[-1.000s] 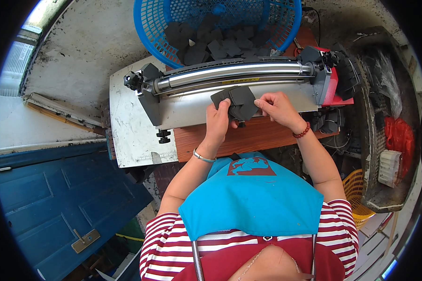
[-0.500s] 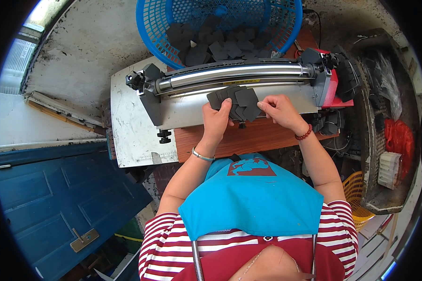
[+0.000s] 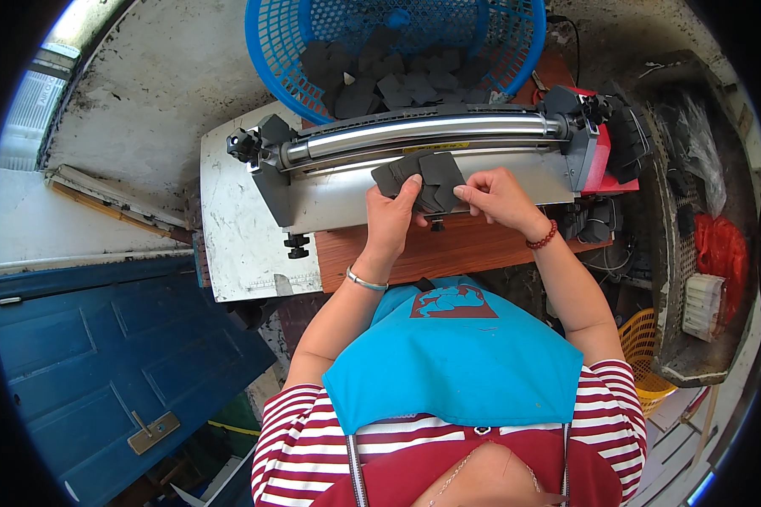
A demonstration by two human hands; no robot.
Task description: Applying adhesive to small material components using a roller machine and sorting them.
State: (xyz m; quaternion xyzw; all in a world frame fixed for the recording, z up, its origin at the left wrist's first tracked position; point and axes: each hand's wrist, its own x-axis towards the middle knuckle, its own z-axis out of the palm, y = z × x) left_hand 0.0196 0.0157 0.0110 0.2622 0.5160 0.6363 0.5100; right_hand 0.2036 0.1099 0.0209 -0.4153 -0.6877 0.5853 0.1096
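Note:
My left hand [image 3: 395, 216] and my right hand [image 3: 497, 196] both hold a small stack of flat dark grey pieces [image 3: 420, 179] on the grey feed bed of a roller machine [image 3: 338, 190]. The stack's far edge lies just in front of the shiny metal roller [image 3: 414, 131]. A silver bangle circles my left wrist and a red bead bracelet my right. Behind the machine stands a blue plastic basket [image 3: 272, 59] holding several more dark grey pieces [image 3: 380, 72].
The machine sits on a white metal stand [image 3: 237, 245] with a brown wooden board [image 3: 448, 253] in front. A red and black motor housing [image 3: 609, 148] is at its right end. A blue door [image 3: 101, 355] lies lower left; a yellow basket [image 3: 643, 346] and cluttered shelves are at right.
Both hands with the dark pieces have shifted slightly toward the roller; the stack looks fanned a bit more.

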